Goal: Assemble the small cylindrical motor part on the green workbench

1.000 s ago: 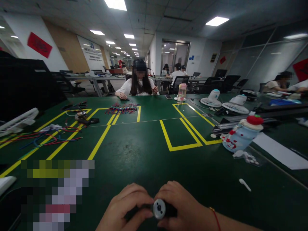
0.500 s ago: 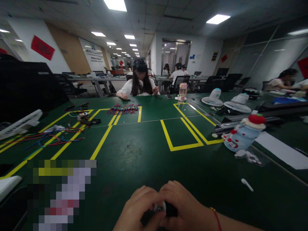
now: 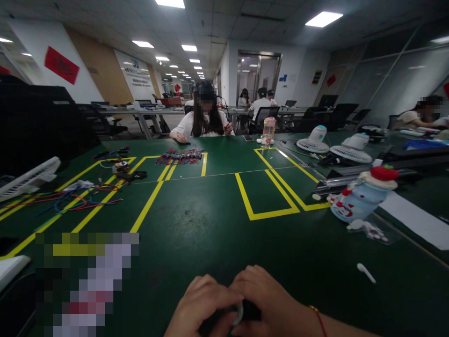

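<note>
Green matting covers the table (image 3: 210,224) in front of you, marked off with yellow tape lines. At its near edge your left hand (image 3: 201,306) and right hand (image 3: 270,304) are pressed together, both curled closed around a small black part with a silver round end (image 3: 239,312); only a sliver of it shows between your fingers, so how tightly each hand bears on it cannot be told. A red cord sits on your right wrist.

To the right, a white spoon (image 3: 365,272) lies on the matting, well apart from your hands. Farther right, a pale blue bottle with a red cap (image 3: 361,196) lies tilted on its side; what it holds cannot be seen. Just near of it rests a clear bag of small white pieces (image 3: 372,230). At the far side, a clear pink-topped bottle (image 3: 268,132) stands upright, looking partly filled with pale liquid. Two white fans (image 3: 333,145) lie far right.

On the left, loose coloured wires (image 3: 70,201) sprawl across the tape lines, and a second bundle (image 3: 178,157) lies in front of a person seated across the table.
</note>
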`<move>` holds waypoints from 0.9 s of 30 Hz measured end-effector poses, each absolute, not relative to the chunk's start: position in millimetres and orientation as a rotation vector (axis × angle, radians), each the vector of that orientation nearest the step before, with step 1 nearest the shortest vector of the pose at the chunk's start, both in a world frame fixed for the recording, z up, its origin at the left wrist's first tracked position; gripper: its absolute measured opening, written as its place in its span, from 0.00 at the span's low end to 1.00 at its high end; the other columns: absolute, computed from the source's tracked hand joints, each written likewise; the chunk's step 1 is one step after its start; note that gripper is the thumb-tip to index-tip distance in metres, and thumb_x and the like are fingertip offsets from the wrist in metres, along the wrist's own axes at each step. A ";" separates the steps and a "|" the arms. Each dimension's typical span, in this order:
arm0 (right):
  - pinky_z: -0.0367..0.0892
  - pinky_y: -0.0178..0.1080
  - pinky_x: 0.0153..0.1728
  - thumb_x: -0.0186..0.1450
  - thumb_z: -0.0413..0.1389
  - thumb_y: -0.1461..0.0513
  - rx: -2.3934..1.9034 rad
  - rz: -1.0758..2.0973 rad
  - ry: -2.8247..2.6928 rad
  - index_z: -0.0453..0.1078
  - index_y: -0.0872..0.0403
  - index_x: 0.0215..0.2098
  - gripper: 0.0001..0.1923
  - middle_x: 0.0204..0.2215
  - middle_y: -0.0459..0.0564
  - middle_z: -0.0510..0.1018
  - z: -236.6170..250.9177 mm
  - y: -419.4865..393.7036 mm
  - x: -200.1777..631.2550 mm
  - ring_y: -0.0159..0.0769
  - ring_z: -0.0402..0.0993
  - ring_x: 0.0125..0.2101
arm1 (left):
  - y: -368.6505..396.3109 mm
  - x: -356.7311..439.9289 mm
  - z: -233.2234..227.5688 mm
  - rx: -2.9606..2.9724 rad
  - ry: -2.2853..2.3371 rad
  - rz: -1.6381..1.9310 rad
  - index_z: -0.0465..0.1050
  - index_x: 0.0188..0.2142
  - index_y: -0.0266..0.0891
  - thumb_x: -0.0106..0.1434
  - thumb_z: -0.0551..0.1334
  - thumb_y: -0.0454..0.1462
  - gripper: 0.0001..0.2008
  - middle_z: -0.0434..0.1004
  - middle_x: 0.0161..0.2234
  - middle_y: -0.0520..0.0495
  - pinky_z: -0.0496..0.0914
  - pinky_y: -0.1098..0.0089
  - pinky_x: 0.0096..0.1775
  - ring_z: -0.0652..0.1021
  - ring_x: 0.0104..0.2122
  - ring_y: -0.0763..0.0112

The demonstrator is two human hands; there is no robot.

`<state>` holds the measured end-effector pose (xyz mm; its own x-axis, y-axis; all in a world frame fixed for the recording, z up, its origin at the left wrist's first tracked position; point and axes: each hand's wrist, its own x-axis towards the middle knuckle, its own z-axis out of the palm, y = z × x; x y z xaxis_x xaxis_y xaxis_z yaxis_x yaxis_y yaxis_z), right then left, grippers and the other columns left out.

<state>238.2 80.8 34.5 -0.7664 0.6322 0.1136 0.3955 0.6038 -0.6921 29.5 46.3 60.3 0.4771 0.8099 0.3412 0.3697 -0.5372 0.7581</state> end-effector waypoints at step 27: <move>0.57 0.39 0.40 0.54 0.66 0.55 -0.898 0.968 -2.463 0.70 0.52 0.41 0.20 0.41 0.47 0.76 43.3 74.9 235.6 0.38 0.68 0.39 | 42.6 17.8 40.8 1.723 1.053 0.938 0.72 0.50 0.51 0.67 0.59 0.38 0.12 0.75 0.40 0.50 0.71 0.70 0.42 0.77 0.39 0.66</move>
